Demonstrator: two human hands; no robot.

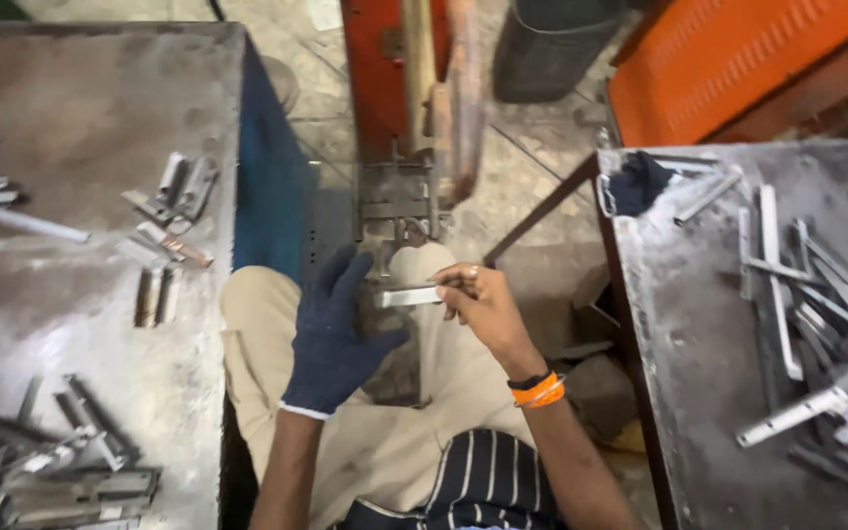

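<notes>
Between two grey steel tables, both hands meet on one small metal strip.

At nine o'clock stands the left table (80, 88), strewn with short metal pieces (174, 191), and at three o'clock the right table (699, 324) carries a heap of longer bars (817, 294) and a dark rag (637, 182). Up at twelve o'clock a red machine frame (377, 69) with its steel jig (397, 201) stands just beyond the hands. Closer in, the gloved left hand (331, 339) reaches up from six o'clock, fingers spread fairly wide, thumb beneath the metal strip (409, 295). From four o'clock the bare right hand (483, 302), with an orange wristband (539, 391), pinches the strip's right end with narrowly closed fingertips.
</notes>
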